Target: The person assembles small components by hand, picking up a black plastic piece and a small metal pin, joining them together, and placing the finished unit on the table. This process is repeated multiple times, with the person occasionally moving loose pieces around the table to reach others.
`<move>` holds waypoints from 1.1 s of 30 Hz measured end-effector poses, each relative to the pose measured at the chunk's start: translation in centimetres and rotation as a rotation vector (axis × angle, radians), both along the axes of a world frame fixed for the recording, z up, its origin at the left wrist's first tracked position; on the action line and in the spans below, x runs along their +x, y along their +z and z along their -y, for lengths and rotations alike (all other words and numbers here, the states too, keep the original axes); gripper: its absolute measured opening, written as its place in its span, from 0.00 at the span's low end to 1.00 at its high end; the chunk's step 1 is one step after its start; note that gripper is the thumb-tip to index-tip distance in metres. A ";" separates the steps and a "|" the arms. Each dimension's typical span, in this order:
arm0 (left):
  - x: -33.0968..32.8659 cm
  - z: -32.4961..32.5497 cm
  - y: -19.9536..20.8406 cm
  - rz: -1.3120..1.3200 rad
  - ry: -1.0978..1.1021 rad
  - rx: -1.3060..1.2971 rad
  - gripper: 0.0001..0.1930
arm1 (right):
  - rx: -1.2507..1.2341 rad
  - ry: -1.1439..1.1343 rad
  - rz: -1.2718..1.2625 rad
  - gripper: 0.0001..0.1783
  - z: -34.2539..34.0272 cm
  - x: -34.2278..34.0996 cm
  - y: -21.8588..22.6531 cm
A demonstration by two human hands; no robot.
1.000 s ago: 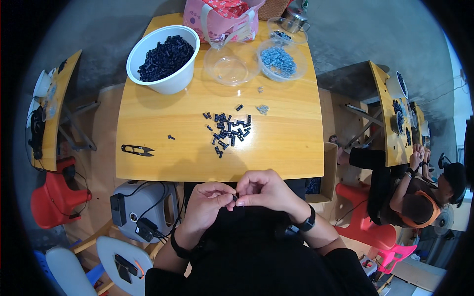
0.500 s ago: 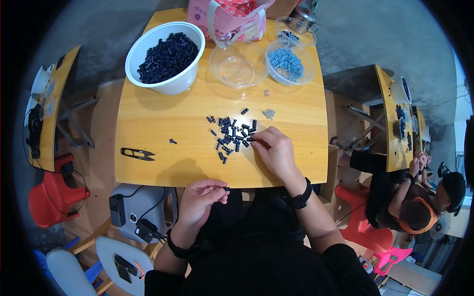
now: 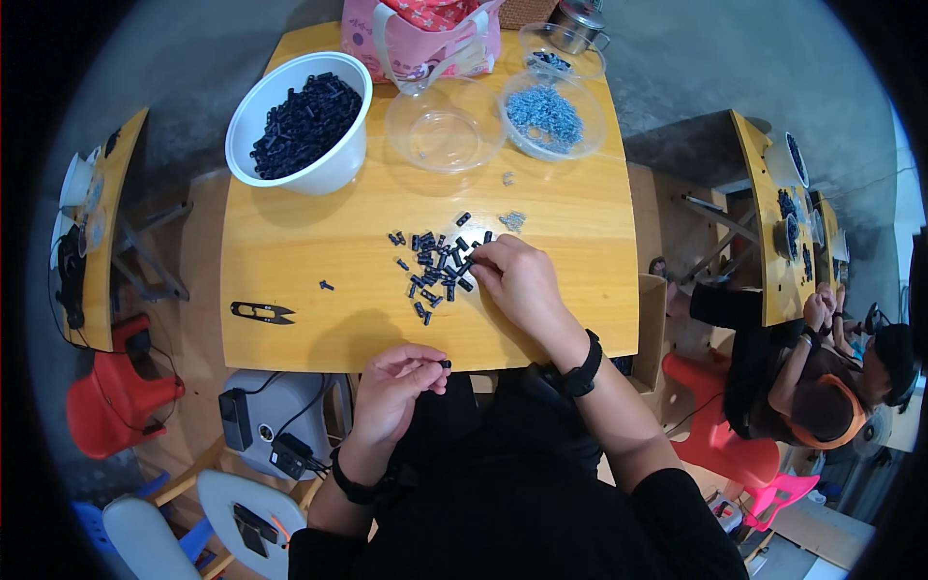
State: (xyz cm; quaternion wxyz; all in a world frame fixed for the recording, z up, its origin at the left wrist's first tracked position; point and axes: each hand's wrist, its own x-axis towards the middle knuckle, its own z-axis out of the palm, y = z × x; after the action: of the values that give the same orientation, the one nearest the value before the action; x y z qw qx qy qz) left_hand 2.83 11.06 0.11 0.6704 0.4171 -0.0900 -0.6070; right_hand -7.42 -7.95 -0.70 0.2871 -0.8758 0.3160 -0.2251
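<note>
My left hand (image 3: 394,389), just past the table's near edge, pinches a small black plastic part (image 3: 446,364) between thumb and fingertips. At the right side of a loose pile of small black plastic parts (image 3: 425,278), the thumb and fingers of my right hand (image 3: 522,285) are pressed together. What they grip, if anything, is hidden behind the fingertips. A little heap of small silvery pieces (image 3: 512,221) lies beyond that hand. Off to the left are one separate dark piece (image 3: 327,285) and a pair of black thread snips (image 3: 261,312).
Along the far side of the wooden table (image 3: 319,232) stand a white tub (image 3: 343,174) of black parts, a clear bowl (image 3: 445,159), another bowl (image 3: 590,145) of bluish-silver pieces, and a pink bag (image 3: 435,48). A co-worker (image 3: 822,406) sits at right.
My right hand has shifted slightly farther away along the pile's right side. My left hand keeps its pinch on the black part. The whole view has moved a little.
</note>
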 end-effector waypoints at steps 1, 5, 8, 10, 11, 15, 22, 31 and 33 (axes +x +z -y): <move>-0.1 0.1 -0.1 -0.001 -0.003 0.006 0.08 | 0.006 0.009 -0.013 0.05 0.0 0.0 -0.2; -0.3 0.4 -0.3 0.005 -0.003 -0.008 0.08 | -0.005 -0.017 0.013 0.04 -0.1 -0.4 -0.6; -0.3 0.8 -0.1 0.029 -0.004 -0.010 0.08 | -0.079 -0.090 -0.040 0.03 -0.7 -1.4 -0.5; -0.5 1.1 0.1 0.013 -0.008 -0.007 0.09 | 0.016 -0.139 0.031 0.02 -0.9 -2.9 -0.5; -0.6 1.3 0.3 0.016 -0.010 -0.008 0.09 | 0.015 -0.141 0.034 0.02 -0.8 -3.3 -0.5; -1.3 1.8 1.3 -0.041 -0.042 -0.043 0.10 | 0.154 -0.141 0.058 0.07 -1.1 -4.7 0.1; -3.1 2.4 4.6 -0.071 -0.086 -0.191 0.10 | 1.213 0.183 0.464 0.10 -2.9 -8.8 6.3; -6.0 1.9 8.3 0.276 -0.081 -0.274 0.09 | 1.286 0.310 0.873 0.10 -5.8 -9.9 8.4; -6.5 2.1 8.7 0.315 -0.076 -0.317 0.09 | 1.290 0.361 0.910 0.11 -6.0 -10.0 8.6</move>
State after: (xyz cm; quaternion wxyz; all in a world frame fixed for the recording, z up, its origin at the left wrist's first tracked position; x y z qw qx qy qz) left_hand -3.66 9.00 8.82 0.6819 0.3923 -0.3035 -0.5376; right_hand -17.42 -1.97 7.91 0.8680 -0.3982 0.0896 -0.2830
